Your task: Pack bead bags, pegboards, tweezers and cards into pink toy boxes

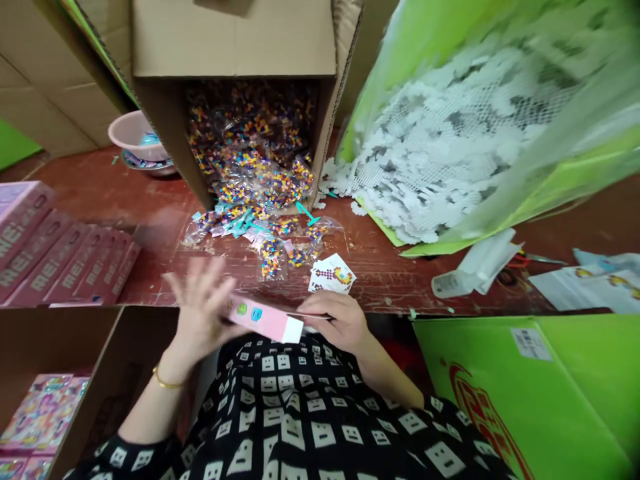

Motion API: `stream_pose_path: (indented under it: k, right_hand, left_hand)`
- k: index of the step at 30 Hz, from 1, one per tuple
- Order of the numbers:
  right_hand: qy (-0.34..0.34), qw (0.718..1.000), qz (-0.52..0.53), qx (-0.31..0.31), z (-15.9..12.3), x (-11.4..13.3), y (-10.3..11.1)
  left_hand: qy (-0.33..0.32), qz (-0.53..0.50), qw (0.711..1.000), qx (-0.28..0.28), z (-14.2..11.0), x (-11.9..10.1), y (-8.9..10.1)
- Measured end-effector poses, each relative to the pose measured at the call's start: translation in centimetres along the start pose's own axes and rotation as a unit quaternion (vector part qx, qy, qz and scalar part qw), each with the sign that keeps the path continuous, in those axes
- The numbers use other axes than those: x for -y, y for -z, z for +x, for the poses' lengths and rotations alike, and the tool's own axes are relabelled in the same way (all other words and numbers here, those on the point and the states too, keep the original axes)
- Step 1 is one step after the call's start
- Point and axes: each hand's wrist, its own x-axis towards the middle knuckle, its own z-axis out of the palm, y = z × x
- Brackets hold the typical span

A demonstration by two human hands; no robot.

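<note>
A small pink box with printed stickers lies across my lap edge, held between both hands. My left hand is blurred, its fingers spread against the box's left end. My right hand grips the box's right, white open end, and something thin and flat lies there under my fingers. A printed card lies on the red table just beyond my right hand. Small clear bags of coloured beads lie spilled in front of it.
A tipped cardboard carton holds more bead bags. A green bag of white pegboards sits right. Pink boxes are lined up left; a carton below holds more. A pink bowl stands far left. A green carton sits lower right.
</note>
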Motion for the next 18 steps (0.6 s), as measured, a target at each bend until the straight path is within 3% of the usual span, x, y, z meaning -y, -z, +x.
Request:
stream_pose_path:
  k: [2,3,5,7,9,11,14,16,18]
  right_hand:
    - [-0.008,1.000,-0.005,0.001,0.7,0.6,-0.4]
    - [-0.041,0.999,-0.001,0.004,1.0,0.6,-1.0]
    - [-0.140,0.987,0.056,0.054,1.4,0.1,-3.0]
    - [-0.225,0.949,0.162,0.153,1.6,-0.8,-5.0]
    - [-0.260,0.904,0.246,0.233,2.2,-2.1,-6.3]
    - [-0.267,0.889,0.265,0.262,3.9,-4.0,-6.6]
    - [-0.260,0.918,0.181,0.238,8.2,-8.1,-6.3]
    - [-0.243,0.947,0.015,0.211,11.5,-10.9,-6.9]
    - [-0.224,0.939,-0.152,0.210,14.3,-13.0,-8.3]
  left_hand:
    - [-0.081,-0.015,0.987,0.135,-0.7,-1.9,-0.7]
    - [-0.106,-0.040,0.980,0.163,-1.0,-2.6,-1.3]
    - [-0.133,-0.088,0.978,0.132,-1.5,-3.3,-2.7]
    - [-0.165,-0.091,0.979,0.078,-1.7,-3.3,-3.5]
    - [-0.181,-0.081,0.978,0.060,-1.8,-2.8,-3.6]
    - [-0.163,-0.075,0.982,0.062,-1.9,-2.0,-2.9]
    - [-0.096,-0.023,0.995,0.019,-2.5,-0.3,-1.3]
    - [-0.048,0.036,0.997,-0.039,-3.3,1.0,-0.5]
    - [-0.001,0.074,0.993,-0.088,-4.3,2.1,0.0]
